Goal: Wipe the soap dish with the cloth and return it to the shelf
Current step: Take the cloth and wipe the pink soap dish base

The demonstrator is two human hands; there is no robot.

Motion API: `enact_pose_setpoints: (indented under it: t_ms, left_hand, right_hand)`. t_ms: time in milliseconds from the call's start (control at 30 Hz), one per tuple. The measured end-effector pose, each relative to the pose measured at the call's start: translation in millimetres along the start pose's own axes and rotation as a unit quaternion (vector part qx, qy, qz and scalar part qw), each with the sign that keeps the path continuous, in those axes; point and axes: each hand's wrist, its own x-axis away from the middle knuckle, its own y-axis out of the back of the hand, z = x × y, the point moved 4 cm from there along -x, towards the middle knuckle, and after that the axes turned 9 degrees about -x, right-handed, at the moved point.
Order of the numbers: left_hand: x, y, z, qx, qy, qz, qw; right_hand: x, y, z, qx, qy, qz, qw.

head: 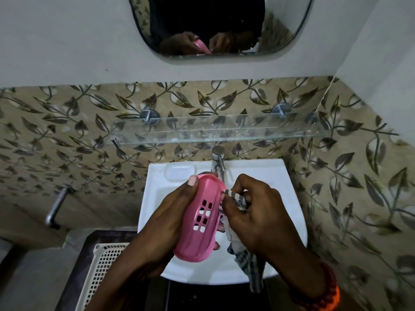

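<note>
My left hand grips a pink plastic soap dish over the white sink, its slotted underside turned toward me and its long axis tilted. My right hand pinches a grey-and-white checked cloth against the dish's right rim. The rest of the cloth hangs down past the sink's front edge. The glass shelf is mounted on the tiled wall above the tap, with nothing on it.
A chrome tap stands just behind the dish. A mirror hangs above the shelf. A white perforated basket sits low on the left, and a metal bar juts from the left wall.
</note>
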Motion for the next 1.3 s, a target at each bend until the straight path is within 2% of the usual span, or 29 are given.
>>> enact_pose_setpoints:
  t_ms: [100, 167, 300, 400, 500, 600, 700, 800, 933, 1033, 1167, 1300]
  left_hand:
    - [-1, -3, 2, -0.014, -0.025, -0.022, 0.999]
    - [-1, -6, 4, -0.013, -0.018, -0.017, 1.0]
    - [1, -3, 10, 0.008, 0.053, 0.025, 0.998]
    - [2, -7, 16, 0.025, 0.091, 0.046, 0.994]
    - [0, -4, 16, 0.054, 0.056, -0.004, 0.997]
    - [-3, 2, 10, 0.035, 0.002, -0.058, 0.998]
    - [-5, 1, 10, 0.012, -0.026, -0.096, 0.995]
    - [-8, 6, 8, 0.048, -0.033, -0.119, 0.991]
    - [-11, 14, 7, 0.143, 0.025, -0.097, 0.985]
    - [-11, 5, 16, 0.172, 0.04, -0.068, 0.982]
    - [-8, 2, 19, 0.165, 0.013, -0.067, 0.984]
    - [-8, 10, 16, 0.18, 0.009, -0.076, 0.981]
  right_hand:
    - [-6, 4, -4, -0.025, -0.013, -0.018, 0.999]
    - [-11, 7, 5, -0.003, 0.044, -0.014, 0.999]
    - [-16, 7, 22, 0.12, 0.2, 0.09, 0.968]
    - [-16, 5, 27, 0.162, 0.251, 0.14, 0.944]
    - [-20, 4, 31, 0.121, 0.22, 0.089, 0.964]
    - [-13, 0, 26, 0.073, 0.135, 0.023, 0.988]
    - [5, -12, 20, 0.068, 0.084, 0.021, 0.994]
    - [25, -26, 23, 0.055, 0.088, 0.037, 0.994]
    - [46, -29, 28, 0.025, 0.079, 0.089, 0.993]
    - [27, -15, 32, 0.056, 0.119, 0.061, 0.989]
    - [-7, -3, 42, 0.102, 0.145, -0.012, 0.984]
    - [23, -16, 37, 0.081, 0.151, 0.065, 0.983]
